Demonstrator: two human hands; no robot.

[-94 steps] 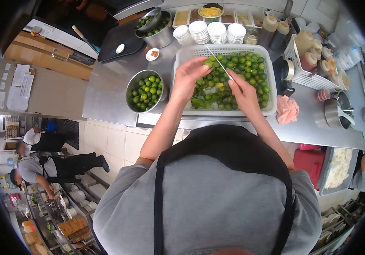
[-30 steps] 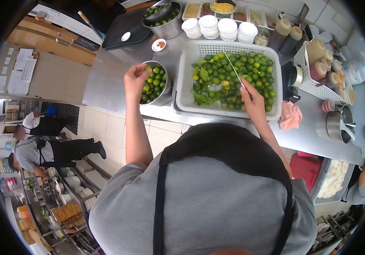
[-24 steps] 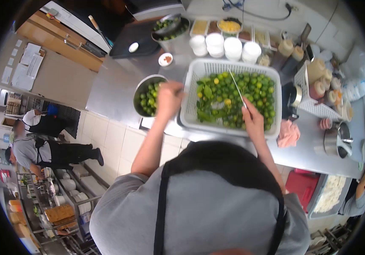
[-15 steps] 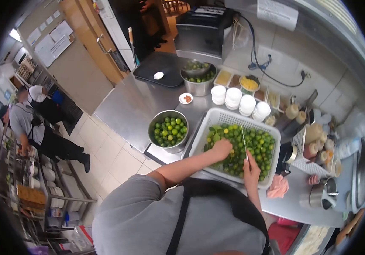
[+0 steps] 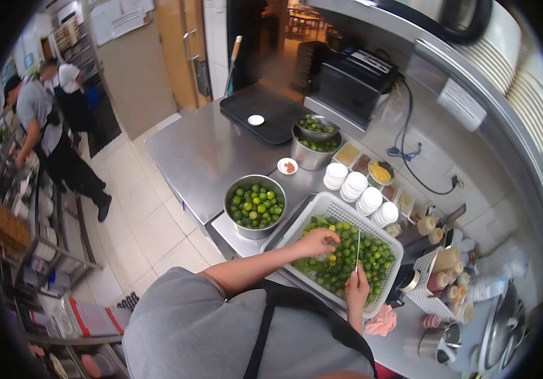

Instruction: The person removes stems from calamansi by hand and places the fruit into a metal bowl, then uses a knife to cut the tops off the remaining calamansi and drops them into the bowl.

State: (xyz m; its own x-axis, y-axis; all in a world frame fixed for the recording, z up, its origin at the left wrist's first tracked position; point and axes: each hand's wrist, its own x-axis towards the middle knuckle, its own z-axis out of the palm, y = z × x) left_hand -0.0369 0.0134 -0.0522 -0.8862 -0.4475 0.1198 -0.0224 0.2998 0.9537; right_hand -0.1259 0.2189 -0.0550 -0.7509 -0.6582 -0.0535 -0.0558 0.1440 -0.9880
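A white perforated basket (image 5: 392, 260) holds many small green limes (image 5: 377, 258), with leaves among them. Over its left part, my left hand (image 5: 317, 242) is closed with fingertips drawn together; whatever is between them is too small to make out. My right hand (image 5: 357, 288) grips a knife (image 5: 358, 247) above the limes, its thin blade pointing toward the far side. To the left of the basket stands a steel pot (image 5: 255, 232) with more limes (image 5: 255, 205) in it.
Farther back are a second steel pot (image 5: 309, 158) topped by a bowl of limes, a black tray (image 5: 265, 117) and a small dish (image 5: 288, 166). White cup stacks (image 5: 353, 185), a bottle basket (image 5: 424, 294) and a pink cloth (image 5: 382, 321) flank the basket. Two people (image 5: 53, 120) stand at left.
My view has swung, so the counter sits differently in the frame. My left hand has lifted slightly from the limes. The knife stays in my right hand.
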